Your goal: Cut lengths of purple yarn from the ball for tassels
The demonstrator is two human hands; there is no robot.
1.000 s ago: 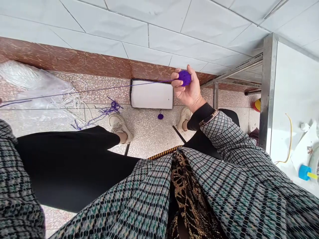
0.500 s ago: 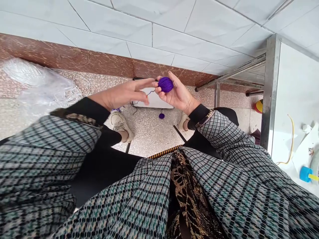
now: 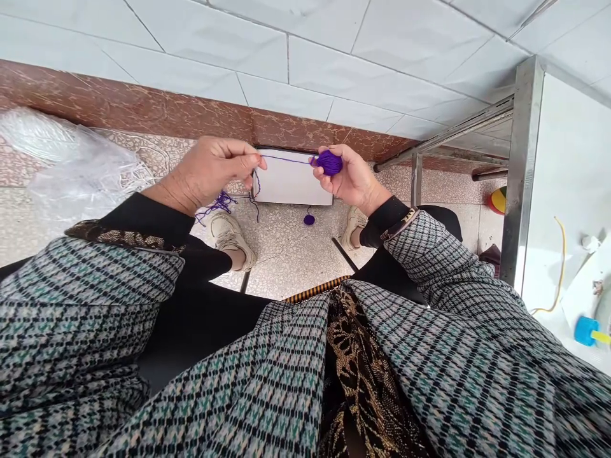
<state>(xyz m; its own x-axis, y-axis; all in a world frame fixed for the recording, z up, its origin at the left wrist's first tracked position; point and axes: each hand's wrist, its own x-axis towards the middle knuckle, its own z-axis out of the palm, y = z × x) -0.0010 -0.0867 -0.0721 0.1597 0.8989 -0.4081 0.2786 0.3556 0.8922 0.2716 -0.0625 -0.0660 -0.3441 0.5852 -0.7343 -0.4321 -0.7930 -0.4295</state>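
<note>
My right hand (image 3: 356, 181) is closed round a small purple yarn ball (image 3: 329, 162), held up in front of me. A taut purple strand (image 3: 286, 159) runs from the ball leftward to my left hand (image 3: 210, 172), whose fingers pinch it. From that pinch the strand hangs down in a loop toward a purple yarn tangle (image 3: 219, 203) on the floor. Both hands hover above a white box (image 3: 291, 187) lying against the wall.
A second tiny purple yarn ball (image 3: 309, 220) lies on the floor between my shoes. A clear plastic bag (image 3: 71, 168) with white cord sits at the left. A steel table frame (image 3: 520, 172) stands at the right, with a blue-and-yellow tool (image 3: 589, 332) on its top.
My left hand came in from the far left, reached the ball, then pinched the strand and drew it a short way left. The right hand lowered slightly with the ball.
</note>
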